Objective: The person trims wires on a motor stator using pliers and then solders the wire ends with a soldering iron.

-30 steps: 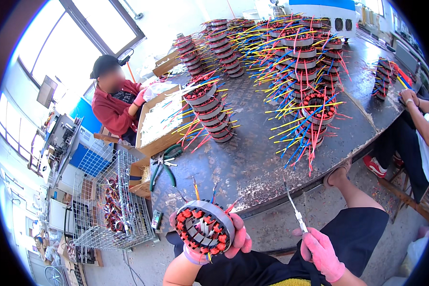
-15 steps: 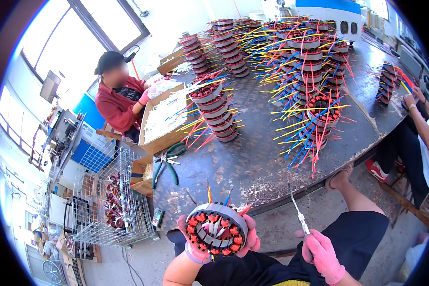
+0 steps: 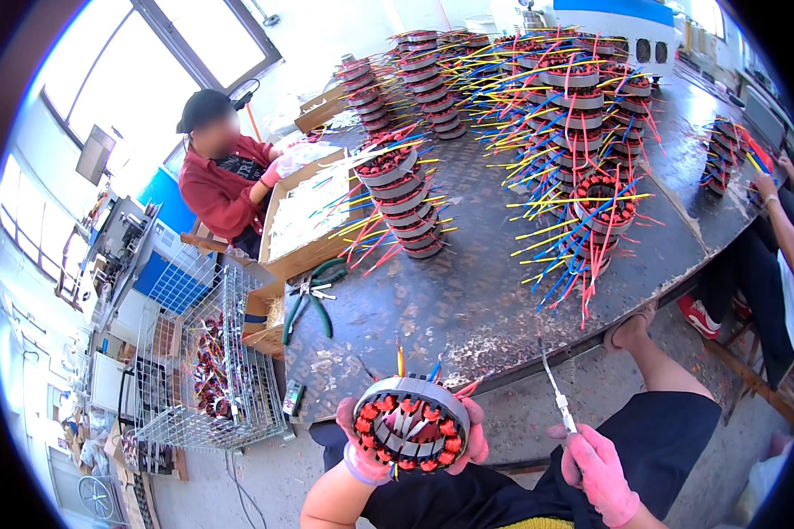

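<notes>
In my pink-gloved left hand (image 3: 368,465) is a motor stator (image 3: 425,392), a grey ring with red copper windings inside. My fingers wrap its two sides, and its open face tips toward me. Yellow, blue and red leads stick up from its far edge; pale strips show inside the ring. To the right, my gloved right hand (image 3: 600,472) is closed around a thin metal tool with a whitish handle (image 3: 565,413). The tool's slim shaft points up and away, apart from the stator, and its exact kind is unclear.
Tall stacks of wired stators (image 3: 582,115) stand on the dark worn table (image 3: 468,300). Green-handled pliers (image 3: 313,304) lie by a cardboard box (image 3: 313,251) of white pieces. A wire cart (image 3: 212,379) stands left. One co-worker (image 3: 225,176) sits beyond the box, another at far right.
The stator has tilted in my left hand, so its opening looks flatter, and it has shifted slightly right. My right hand keeps the tool in nearly the same place.
</notes>
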